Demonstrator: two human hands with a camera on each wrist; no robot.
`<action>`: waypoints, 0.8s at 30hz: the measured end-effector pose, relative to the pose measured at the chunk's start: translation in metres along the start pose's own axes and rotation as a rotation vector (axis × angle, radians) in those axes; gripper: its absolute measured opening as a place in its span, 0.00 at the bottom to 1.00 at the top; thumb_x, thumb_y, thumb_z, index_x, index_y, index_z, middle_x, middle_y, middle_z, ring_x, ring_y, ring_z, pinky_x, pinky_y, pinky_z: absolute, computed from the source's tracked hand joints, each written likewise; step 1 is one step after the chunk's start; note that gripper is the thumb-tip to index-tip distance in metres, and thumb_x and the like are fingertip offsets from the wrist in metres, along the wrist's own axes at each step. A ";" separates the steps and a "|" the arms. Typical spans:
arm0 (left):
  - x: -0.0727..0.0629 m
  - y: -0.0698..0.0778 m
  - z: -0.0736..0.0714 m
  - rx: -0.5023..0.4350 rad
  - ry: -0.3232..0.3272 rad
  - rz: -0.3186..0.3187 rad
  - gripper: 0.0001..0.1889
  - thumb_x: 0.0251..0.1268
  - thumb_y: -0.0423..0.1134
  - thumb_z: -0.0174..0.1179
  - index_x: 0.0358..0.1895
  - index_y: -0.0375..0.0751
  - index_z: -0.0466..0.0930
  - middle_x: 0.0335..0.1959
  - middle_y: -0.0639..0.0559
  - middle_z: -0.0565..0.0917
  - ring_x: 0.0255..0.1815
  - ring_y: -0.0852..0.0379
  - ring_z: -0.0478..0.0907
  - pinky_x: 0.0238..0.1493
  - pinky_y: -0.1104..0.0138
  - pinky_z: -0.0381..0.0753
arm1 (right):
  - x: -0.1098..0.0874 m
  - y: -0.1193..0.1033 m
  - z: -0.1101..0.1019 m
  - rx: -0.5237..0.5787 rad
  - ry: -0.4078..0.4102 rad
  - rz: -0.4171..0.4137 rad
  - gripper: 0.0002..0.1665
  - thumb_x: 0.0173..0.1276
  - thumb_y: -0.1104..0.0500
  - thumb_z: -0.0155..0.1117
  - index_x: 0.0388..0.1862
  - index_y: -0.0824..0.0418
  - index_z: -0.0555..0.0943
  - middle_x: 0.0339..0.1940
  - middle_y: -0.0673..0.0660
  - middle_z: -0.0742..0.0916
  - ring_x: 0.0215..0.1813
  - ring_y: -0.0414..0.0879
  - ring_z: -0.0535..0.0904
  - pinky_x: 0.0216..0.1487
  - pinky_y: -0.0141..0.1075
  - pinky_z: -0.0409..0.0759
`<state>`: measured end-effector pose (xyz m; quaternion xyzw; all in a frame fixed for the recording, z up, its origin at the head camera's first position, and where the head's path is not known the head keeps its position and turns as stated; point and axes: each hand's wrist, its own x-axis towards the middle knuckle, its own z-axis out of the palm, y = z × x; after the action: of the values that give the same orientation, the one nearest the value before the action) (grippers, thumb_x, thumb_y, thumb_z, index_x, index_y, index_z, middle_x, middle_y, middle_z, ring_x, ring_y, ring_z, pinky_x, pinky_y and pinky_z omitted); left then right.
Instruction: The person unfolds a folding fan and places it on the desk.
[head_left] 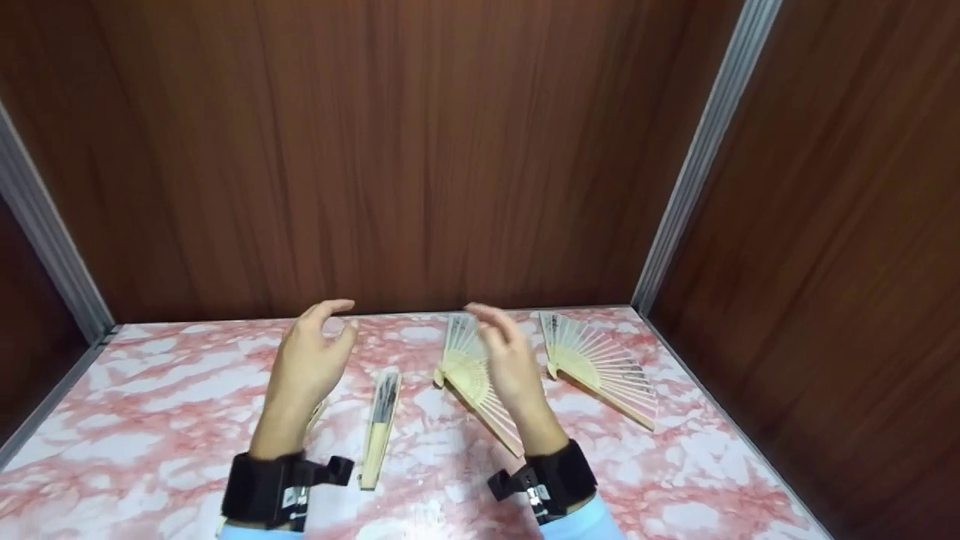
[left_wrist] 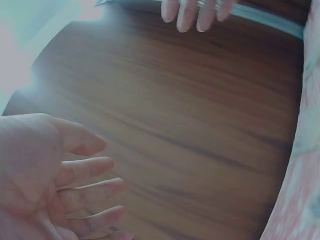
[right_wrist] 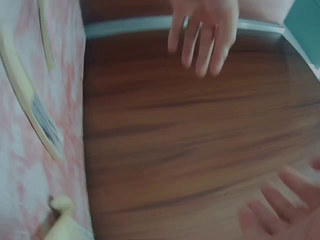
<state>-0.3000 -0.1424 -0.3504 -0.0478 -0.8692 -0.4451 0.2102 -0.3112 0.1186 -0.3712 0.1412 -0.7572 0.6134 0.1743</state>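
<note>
My left hand (head_left: 309, 360) is raised over the left of the table, its relaxed fingers holding nothing. Level with it on the right is my right hand (head_left: 514, 367), also bare, fingers slightly bent. A folded fan (head_left: 381, 427) lies between the two, its pale ribs toward me. Behind my right hand, and partly covered by it, a spread fan (head_left: 466, 371) rests on the tabletop. Another spread fan (head_left: 592, 367) lies farther right. My left wrist hides most of a second folded fan (head_left: 316, 414). In the right wrist view both folded fans show at the left.
The table (head_left: 135, 420) has a red and white marbled top. Brown wood-grain panels (head_left: 420, 150) enclose the back and sides, joined by grey metal posts (head_left: 694, 157). A black strap with a small camera (head_left: 559, 476) sits on each wrist, below light blue sleeves.
</note>
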 end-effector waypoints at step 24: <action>-0.051 -0.064 0.051 0.422 -0.514 -0.125 0.40 0.83 0.46 0.59 0.87 0.35 0.53 0.89 0.30 0.56 0.90 0.22 0.44 0.88 0.26 0.42 | -0.029 0.087 0.087 -0.972 -0.696 -0.101 0.40 0.84 0.33 0.52 0.88 0.42 0.63 0.91 0.55 0.64 0.91 0.64 0.57 0.92 0.64 0.57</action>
<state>-0.2877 -0.1347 -0.4460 -0.0604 -0.9679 -0.2409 -0.0384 -0.3304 0.0511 -0.4761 0.2739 -0.9559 0.1053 -0.0104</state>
